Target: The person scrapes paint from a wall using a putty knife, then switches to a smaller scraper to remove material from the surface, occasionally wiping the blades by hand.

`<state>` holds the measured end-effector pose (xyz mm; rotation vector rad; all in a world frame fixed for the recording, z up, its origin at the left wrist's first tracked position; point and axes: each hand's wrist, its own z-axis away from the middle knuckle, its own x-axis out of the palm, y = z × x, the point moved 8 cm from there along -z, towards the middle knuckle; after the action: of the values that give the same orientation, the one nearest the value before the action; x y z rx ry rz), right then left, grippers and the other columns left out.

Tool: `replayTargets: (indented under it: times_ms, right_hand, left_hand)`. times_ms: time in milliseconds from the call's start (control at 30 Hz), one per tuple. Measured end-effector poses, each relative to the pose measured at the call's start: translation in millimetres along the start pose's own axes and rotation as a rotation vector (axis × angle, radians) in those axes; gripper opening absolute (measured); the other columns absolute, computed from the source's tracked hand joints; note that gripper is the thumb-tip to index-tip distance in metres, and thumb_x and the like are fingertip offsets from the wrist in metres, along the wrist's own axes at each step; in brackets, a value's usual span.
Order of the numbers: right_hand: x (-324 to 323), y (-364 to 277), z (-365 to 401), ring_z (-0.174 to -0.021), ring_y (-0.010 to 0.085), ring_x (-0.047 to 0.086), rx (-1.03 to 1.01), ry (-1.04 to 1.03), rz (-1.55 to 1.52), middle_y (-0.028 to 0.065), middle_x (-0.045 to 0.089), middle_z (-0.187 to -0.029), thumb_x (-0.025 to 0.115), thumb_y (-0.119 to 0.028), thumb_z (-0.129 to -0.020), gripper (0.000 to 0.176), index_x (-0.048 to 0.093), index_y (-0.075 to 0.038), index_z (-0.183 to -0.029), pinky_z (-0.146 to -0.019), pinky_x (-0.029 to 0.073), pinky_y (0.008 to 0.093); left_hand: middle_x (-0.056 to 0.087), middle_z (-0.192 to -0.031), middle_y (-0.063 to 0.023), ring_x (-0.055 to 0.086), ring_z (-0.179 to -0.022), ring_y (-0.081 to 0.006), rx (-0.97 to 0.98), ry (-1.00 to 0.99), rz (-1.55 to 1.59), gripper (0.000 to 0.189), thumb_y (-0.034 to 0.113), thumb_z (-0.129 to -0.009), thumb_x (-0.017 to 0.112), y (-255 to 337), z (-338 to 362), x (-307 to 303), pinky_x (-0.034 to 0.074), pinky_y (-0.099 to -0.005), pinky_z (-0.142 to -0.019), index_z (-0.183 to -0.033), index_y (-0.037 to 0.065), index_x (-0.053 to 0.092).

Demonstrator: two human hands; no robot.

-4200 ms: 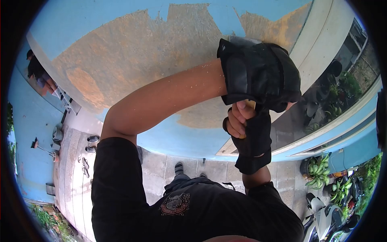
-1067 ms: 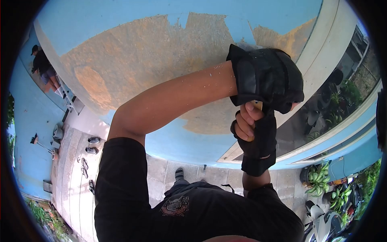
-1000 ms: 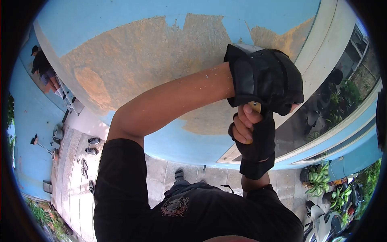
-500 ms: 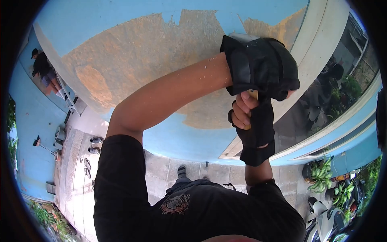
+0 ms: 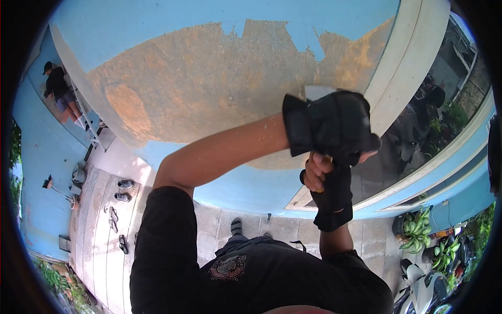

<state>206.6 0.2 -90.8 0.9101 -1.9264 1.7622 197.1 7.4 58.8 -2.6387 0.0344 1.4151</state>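
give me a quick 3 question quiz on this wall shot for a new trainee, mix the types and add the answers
1. True or false: in the view, the right hand is higher up than the left hand.
2. What colour is the paint above the bare patch? a) red b) blue c) green
3. Fill in: at the left of the view, a co-worker is beside a ____.

Key: 1 false; 2 b; 3 ladder

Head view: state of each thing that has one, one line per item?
Wall, partly stripped, ragged paint edge above
Scraper, gripped, blade showing past the upper hand; wall contact unclear
Left hand, gloved, closed on the scraper
Right hand, gloved, fingers bare and curled just below the left
Broom, bristles up, tilted
Sneakers, unworn, on the ground
Ladder, standing beside the blue wall
Potted plant, upright, leafy
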Motion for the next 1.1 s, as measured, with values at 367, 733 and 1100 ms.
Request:
replayTargets:
  times_ms: [367, 733, 1100]
  right_hand:
    - [-66, 95, 54, -0.082, 0.0287, 0.068, 0.012, -0.06, 1.198, 0.0135, 0.069, -0.09, 0.069, -0.015, -0.088, 0.038, 0.059, -0.003, -0.122, -0.071, 0.052, 0.0351]
    - [-41, 149, 70, -0.078, 0.0243, 0.063, 0.058, -0.091, 1.213, 0.0132, 0.066, -0.089, 0.065, -0.015, -0.092, 0.049, 0.053, -0.013, -0.139, -0.075, 0.05, 0.0341]
    - [-19, 263, 130, -0.06, 0.0118, 0.055, 0.367, 0.327, 0.692, 0.006, 0.062, -0.082, 0.063, -0.012, -0.091, 0.056, 0.044, -0.003, -0.143, -0.056, 0.047, 0.0267]
  left_hand:
    - [0.062, -0.132, -0.0132, 0.061, -0.12, -0.0315, -0.391, 0.313, -0.053, 0.026, 0.019, -0.089, 0.054, 64, 188, 70, 0.045, -0.0463, -0.101, -0.115, 0.017, 0.059]
    - [0.064, -0.127, -0.0179, 0.062, -0.115, -0.0345, -0.564, 0.405, 0.02, 0.026, 0.007, -0.085, 0.055, 106, 260, 48, 0.048, -0.0469, -0.097, -0.111, 0.007, 0.058]
    - [0.071, -0.092, -0.0111, 0.066, -0.077, -0.0276, -0.796, 0.256, 0.434, 0.021, 0.001, -0.082, 0.06, 169, 371, 57, 0.052, -0.0347, -0.069, -0.099, 0.006, 0.071]
